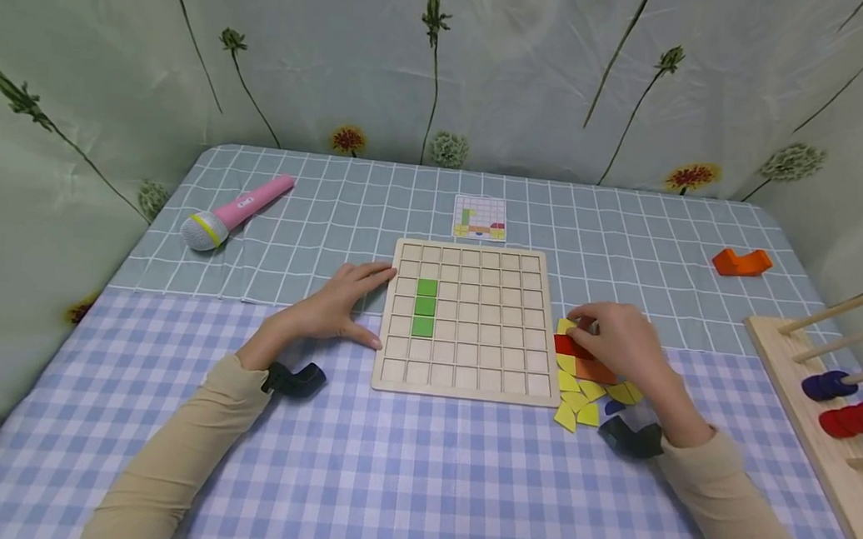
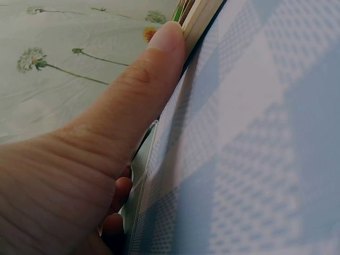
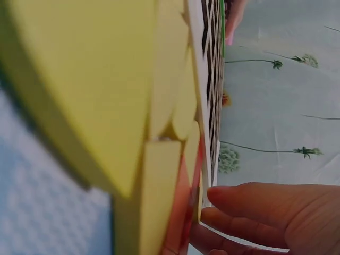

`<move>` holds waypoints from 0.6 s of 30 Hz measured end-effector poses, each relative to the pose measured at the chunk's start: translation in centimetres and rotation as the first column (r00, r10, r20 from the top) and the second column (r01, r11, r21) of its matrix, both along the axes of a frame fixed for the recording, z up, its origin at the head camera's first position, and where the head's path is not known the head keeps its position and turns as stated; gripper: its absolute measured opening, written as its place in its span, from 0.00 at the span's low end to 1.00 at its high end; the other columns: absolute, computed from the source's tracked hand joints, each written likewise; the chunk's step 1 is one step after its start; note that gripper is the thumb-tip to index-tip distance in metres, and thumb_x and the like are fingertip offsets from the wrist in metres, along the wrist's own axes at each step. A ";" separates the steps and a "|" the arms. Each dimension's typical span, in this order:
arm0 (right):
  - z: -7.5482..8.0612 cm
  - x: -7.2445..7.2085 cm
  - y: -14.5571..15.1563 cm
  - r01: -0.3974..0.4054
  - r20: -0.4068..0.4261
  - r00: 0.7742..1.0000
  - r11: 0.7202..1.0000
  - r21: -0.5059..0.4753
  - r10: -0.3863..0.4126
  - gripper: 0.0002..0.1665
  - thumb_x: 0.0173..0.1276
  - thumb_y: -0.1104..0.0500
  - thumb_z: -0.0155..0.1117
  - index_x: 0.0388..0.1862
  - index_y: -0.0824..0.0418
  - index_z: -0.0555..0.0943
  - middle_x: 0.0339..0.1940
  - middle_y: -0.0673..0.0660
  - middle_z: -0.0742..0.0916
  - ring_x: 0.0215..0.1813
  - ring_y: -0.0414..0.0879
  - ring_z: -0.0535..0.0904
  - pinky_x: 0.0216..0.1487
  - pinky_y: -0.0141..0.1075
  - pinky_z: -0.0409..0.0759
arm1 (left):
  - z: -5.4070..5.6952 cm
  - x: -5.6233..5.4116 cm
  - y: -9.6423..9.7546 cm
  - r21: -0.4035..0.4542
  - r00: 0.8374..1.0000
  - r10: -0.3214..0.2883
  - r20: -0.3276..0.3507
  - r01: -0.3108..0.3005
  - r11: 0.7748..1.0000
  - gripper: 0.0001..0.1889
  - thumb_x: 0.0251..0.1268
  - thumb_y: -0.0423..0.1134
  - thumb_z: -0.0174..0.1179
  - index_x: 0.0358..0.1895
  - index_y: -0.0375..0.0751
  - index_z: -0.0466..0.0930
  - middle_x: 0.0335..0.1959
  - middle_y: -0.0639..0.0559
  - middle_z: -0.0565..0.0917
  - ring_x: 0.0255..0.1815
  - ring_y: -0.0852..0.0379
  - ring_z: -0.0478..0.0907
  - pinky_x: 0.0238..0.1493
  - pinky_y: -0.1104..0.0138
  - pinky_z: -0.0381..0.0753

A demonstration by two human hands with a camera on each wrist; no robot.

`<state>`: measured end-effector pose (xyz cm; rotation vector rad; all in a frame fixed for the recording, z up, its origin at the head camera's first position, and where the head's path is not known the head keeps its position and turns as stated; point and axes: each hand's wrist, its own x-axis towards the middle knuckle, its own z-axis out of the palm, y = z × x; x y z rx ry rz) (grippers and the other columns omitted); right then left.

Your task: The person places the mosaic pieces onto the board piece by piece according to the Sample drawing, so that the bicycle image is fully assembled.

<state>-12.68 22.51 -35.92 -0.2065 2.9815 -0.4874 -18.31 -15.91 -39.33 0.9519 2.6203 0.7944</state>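
A square wooden grid board (image 1: 468, 396) lies mid-table, with three green square tiles (image 1: 425, 307) set in one column at its left. My left hand (image 1: 331, 304) touches the board's left edge, thumb and fingers spread; the left wrist view shows its thumb (image 2: 143, 79) against the side. To the right of the board, my right hand (image 1: 622, 337) reaches over loose tiles and pinches a yellow tile (image 1: 565, 326) between thumb and fingers. Beneath and near it lie red tiles (image 1: 567, 346), an orange tile (image 1: 595, 371), several yellow tiles (image 1: 568, 381) and a blue tile (image 1: 614, 407).
A small pattern card (image 1: 481, 206) lies behind the board. A pink toy microphone (image 1: 244, 206) is at the back left, an orange curved block (image 1: 743, 262) at the back right. Along the right edge stands a wooden rack (image 1: 804, 421) with rods and red and blue discs.
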 end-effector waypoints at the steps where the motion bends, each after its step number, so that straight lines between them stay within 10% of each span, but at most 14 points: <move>1: -0.1 -0.1 -0.1 -0.006 -0.008 1.000 1.000 -0.006 0.006 0.16 0.61 0.59 0.64 0.46 0.65 0.83 0.32 0.60 0.87 0.31 0.48 0.75 0.33 0.37 0.72 | 0.0 0.0 0.0 -0.001 1.000 0.002 0.003 -0.002 1.000 0.57 0.39 0.50 0.75 0.74 0.38 0.51 0.74 0.40 0.53 0.69 0.41 0.51 0.67 0.47 0.56; 18: -0.8 -0.3 -0.5 -0.029 -0.048 0.998 1.000 0.002 0.029 0.19 0.59 0.55 0.67 0.46 0.64 0.84 0.44 0.64 0.84 0.41 0.53 0.77 0.41 0.45 0.76 | -0.1 -0.1 0.0 0.023 1.000 -0.019 -0.022 0.020 1.000 0.57 0.38 0.48 0.76 0.73 0.36 0.52 0.74 0.39 0.55 0.67 0.41 0.52 0.65 0.48 0.56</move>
